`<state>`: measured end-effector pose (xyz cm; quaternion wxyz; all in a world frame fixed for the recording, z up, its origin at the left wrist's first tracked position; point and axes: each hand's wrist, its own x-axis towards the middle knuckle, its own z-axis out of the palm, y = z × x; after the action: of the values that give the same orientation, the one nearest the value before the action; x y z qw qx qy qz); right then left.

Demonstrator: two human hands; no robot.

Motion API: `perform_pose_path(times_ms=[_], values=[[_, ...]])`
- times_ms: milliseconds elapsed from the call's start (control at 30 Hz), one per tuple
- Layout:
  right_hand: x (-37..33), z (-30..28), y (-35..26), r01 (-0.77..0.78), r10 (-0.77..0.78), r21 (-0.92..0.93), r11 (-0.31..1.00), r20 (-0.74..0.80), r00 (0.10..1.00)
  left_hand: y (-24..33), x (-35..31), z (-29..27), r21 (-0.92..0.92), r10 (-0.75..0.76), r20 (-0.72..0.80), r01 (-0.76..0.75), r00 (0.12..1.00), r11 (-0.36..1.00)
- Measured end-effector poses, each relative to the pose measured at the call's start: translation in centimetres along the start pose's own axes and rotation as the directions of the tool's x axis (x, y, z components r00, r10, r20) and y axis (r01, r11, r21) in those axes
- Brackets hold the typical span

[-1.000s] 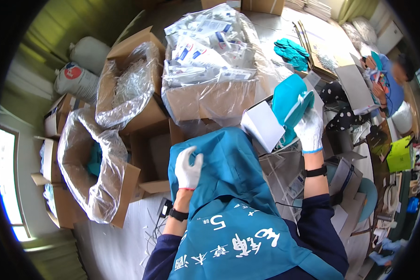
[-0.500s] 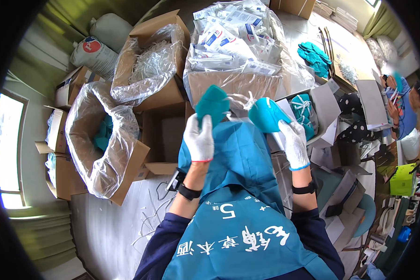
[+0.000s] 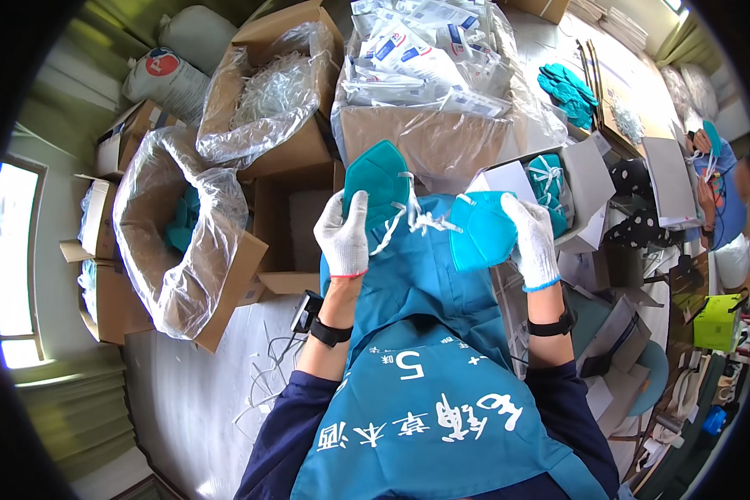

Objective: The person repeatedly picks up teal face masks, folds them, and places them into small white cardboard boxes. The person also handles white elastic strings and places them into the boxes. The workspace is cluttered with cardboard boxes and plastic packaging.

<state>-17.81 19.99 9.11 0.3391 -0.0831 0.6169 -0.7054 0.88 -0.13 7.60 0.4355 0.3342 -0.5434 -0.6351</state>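
My left hand, in a white knit glove, pinches a teal folded face mask by its lower edge, thumb on the near face. A second teal face mask is gripped along its right side by my gloved right hand. White elastic straps hang between the two masks; whether they are tangled together I cannot tell. Just beyond my right hand, a box holds more teal masks with white straps. Both masks are held up above my teal apron.
Ahead stands a big plastic-lined carton full of white packets. To the left are a lined carton with teal pieces inside, a carton of clear strips and an open brown box. Another person works at far right.
Both masks have turned to show their broad faces. My left hand has shifted slightly left, the right one slightly right, and the straps between them now hang in plainer view.
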Motion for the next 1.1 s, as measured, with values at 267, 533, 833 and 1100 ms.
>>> perform_pose_path(times_ms=[267, 533, 833, 1100], values=[[0.2, 2.6, 1.0, -0.266, 0.299, -0.227, 0.937, 0.125, 0.946, 1.3, -2.1, 1.1, 0.386, 0.489, 0.483, -0.678, 0.726, 0.625], [1.5, 2.2, 3.6, -0.341, 0.29, 0.284, 0.896, 0.206, 0.935, 1.4, -2.8, 0.6, 0.484, 0.439, 0.272, -0.516, 0.856, 0.707], [-1.1, 5.9, 4.7, -0.44, 0.378, 0.797, 0.413, 0.289, 0.879, -1.1, -1.6, -0.3, 0.592, 0.459, 0.037, -0.39, 0.888, 0.706], [-5.2, 12.0, 7.2, -0.685, 0.514, 0.61, 0.398, 0.47, 0.717, -1.3, -4.9, 1.2, 0.413, 0.177, 0.209, -0.251, 0.962, 0.875]])
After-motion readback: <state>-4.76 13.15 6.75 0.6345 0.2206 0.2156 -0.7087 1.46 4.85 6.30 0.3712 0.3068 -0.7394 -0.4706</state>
